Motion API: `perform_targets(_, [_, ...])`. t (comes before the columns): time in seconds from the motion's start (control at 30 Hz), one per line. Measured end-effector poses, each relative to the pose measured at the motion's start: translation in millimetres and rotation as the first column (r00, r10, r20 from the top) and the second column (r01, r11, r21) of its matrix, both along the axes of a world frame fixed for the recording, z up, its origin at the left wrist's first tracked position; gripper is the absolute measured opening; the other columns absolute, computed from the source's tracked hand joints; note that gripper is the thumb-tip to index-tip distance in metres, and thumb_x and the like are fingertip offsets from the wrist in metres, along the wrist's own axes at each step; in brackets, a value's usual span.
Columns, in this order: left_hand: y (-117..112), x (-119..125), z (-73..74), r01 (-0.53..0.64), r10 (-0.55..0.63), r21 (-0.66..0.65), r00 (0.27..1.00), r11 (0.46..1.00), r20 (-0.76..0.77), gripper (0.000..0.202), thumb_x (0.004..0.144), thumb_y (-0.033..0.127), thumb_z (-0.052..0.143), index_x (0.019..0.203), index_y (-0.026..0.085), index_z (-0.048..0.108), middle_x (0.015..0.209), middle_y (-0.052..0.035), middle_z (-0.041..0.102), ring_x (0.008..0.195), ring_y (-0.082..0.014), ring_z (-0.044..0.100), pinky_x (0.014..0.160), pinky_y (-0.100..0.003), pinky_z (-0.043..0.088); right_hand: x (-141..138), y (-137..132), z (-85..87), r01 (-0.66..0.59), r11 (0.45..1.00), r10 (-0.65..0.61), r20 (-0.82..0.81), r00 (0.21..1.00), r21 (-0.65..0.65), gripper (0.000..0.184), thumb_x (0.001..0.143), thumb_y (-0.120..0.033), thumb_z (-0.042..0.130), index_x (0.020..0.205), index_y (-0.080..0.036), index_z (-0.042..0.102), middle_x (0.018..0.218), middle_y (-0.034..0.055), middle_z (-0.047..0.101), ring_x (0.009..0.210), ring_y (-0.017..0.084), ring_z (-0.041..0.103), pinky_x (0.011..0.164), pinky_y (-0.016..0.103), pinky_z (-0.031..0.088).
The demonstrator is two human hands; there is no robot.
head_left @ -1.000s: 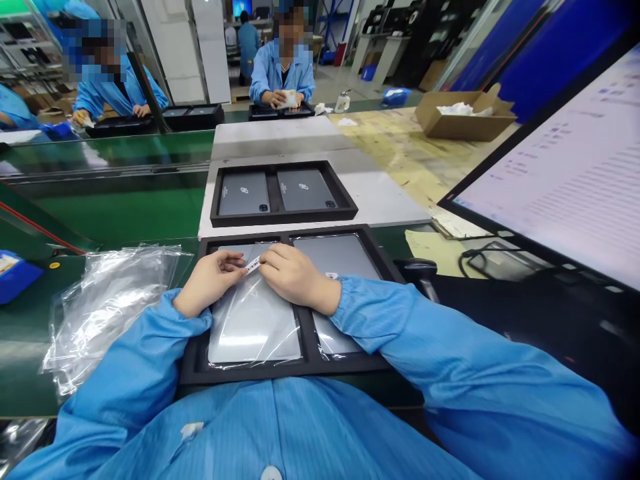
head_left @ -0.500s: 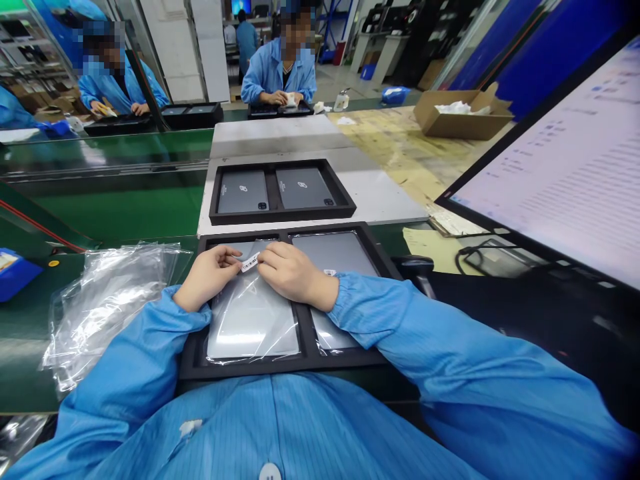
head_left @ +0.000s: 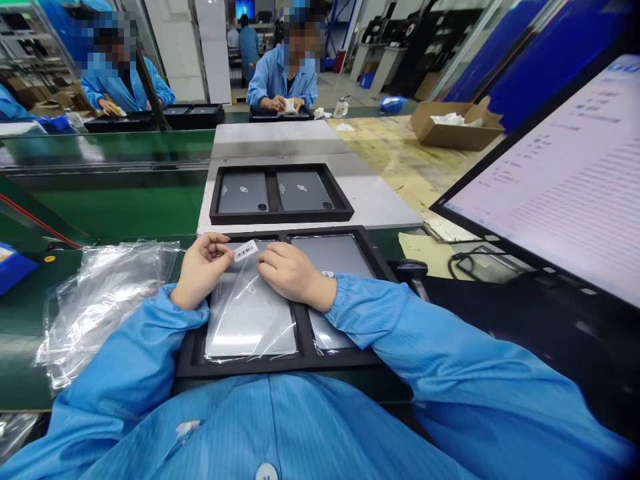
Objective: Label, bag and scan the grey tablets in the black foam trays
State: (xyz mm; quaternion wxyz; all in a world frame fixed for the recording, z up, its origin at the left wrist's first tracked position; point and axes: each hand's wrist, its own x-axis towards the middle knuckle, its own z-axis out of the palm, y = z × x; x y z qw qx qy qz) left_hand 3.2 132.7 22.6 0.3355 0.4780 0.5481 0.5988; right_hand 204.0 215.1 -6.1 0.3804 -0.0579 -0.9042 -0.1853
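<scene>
My left hand [head_left: 203,270] is closed, pinching the left end of a small white barcode label [head_left: 245,251] between thumb and fingers. Just right of the label, my right hand [head_left: 295,275] has its fingers curled together, with the fingertips at the upper part of a clear plastic bag [head_left: 250,320]; they appear to pinch its film. Inside that bag lies a grey tablet [head_left: 235,337], in the left compartment of a black foam tray [head_left: 240,368]. A second bagged tablet [head_left: 345,253] fills the right compartment, partly covered by my right hand and sleeve.
Beyond sits another black tray [head_left: 280,217] with two grey tablets. Clear bags [head_left: 105,300] are piled at left. A monitor [head_left: 560,180], a black handheld device [head_left: 407,268] and yellow paper [head_left: 425,257] are at right. A cardboard box [head_left: 455,133] and co-workers [head_left: 283,77] are farther back.
My left hand has moved slightly up and left with the label, which shows more fully now. The label has come away from my right fingertips, which have hardly moved.
</scene>
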Motion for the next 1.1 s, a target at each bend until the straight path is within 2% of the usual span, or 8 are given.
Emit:
perform_targets(0.1, [1,-13,1.3,-0.110,0.111,0.022,0.992,0.994,-0.064,0.033,0.074,0.029,0.071,0.102,0.016,0.060,0.082,-0.0026,0.065,0.075,-0.0151,0.062,0.074,-0.028,0.050,4,2,4.3,0.005,1.000,-0.005,-0.016,1.000,-0.001,0.033,0.099,-0.005,0.049,0.072,-0.018,0.064,0.086,0.0076,0.067,0.085,0.021,0.048,0.073,0.034,0.043])
perform_targets(0.17, [-1,-24,6.8,-0.107,0.090,-0.046,0.957,0.993,-0.277,0.025,0.081,0.028,0.063,0.103,0.016,0.065,0.090,-0.0055,0.068,0.083,-0.0191,0.064,0.080,-0.032,0.051,8,4,8.6,0.000,0.999,-0.001,-0.043,0.999,-0.033,0.030,0.098,-0.007,0.051,0.075,-0.019,0.066,0.089,0.0083,0.068,0.089,0.022,0.050,0.076,0.036,0.045])
perform_targets(0.3, [-10,-40,20.9,-0.053,-0.042,-0.106,0.684,0.993,-0.728,0.023,0.088,0.020,0.046,0.091,0.019,0.069,0.100,-0.0086,0.069,0.095,-0.0251,0.063,0.091,-0.039,0.049,18,12,16.8,-0.031,0.988,0.015,-0.109,0.994,-0.149,0.026,0.098,-0.008,0.052,0.082,-0.020,0.069,0.092,0.0086,0.070,0.094,0.024,0.054,0.082,0.041,0.048])
perform_targets(0.53, [-9,-27,10.5,0.054,-0.211,-0.209,0.440,0.976,-0.873,0.032,0.086,0.012,0.038,0.096,0.018,0.068,0.103,-0.0120,0.064,0.093,-0.0261,0.063,0.088,-0.040,0.051,13,6,12.3,-0.125,0.961,0.136,0.029,0.990,-0.247,0.027,0.100,-0.010,0.048,0.106,-0.018,0.073,0.112,0.0122,0.073,0.108,0.027,0.059,0.093,0.047,0.051])
perform_targets(0.63, [-7,-23,6.4,0.061,-0.216,-0.217,0.516,0.974,-0.829,0.027,0.090,0.017,0.039,0.096,0.019,0.065,0.102,-0.0112,0.065,0.093,-0.0259,0.064,0.089,-0.041,0.053,8,-2,7.0,-0.116,0.960,0.143,0.089,0.986,-0.253,0.031,0.101,-0.011,0.049,0.122,-0.016,0.071,0.130,0.0140,0.070,0.123,0.029,0.057,0.103,0.049,0.049])
perform_targets(0.8, [-7,-20,4.3,0.182,-0.339,-0.382,0.853,0.906,-0.397,0.018,0.092,0.034,0.049,0.097,0.020,0.059,0.092,-0.0066,0.065,0.081,-0.0226,0.068,0.078,-0.038,0.060,4,-6,1.9,0.019,0.924,0.051,0.173,0.984,-0.383,0.041,0.098,-0.012,0.055,0.138,-0.017,0.064,0.151,0.0149,0.058,0.143,0.032,0.045,0.112,0.054,0.043])
perform_targets(0.93, [-4,-12,-1.0,0.203,-0.343,-0.404,0.886,0.892,-0.313,0.018,0.089,0.034,0.056,0.095,0.019,0.061,0.094,-0.0057,0.063,0.080,-0.0197,0.067,0.078,-0.038,0.062,-4,-2,-2.6,0.114,0.883,0.009,0.258,0.966,-0.456,0.041,0.101,-0.012,0.052,0.141,-0.017,0.062,0.145,0.0150,0.062,0.142,0.030,0.048,0.114,0.055,0.040])
perform_targets(1.1, [0,-11,1.7,0.186,-0.221,-0.364,0.974,0.912,-0.055,0.025,0.085,0.029,0.064,0.106,0.019,0.056,0.092,-0.0027,0.055,0.081,-0.0162,0.065,0.070,-0.031,0.063,-10,5,2.1,0.172,0.878,0.010,0.376,0.927,-0.446,0.031,0.101,-0.010,0.051,0.121,-0.014,0.073,0.108,0.0132,0.077,0.109,0.025,0.064,0.110,0.050,0.041])
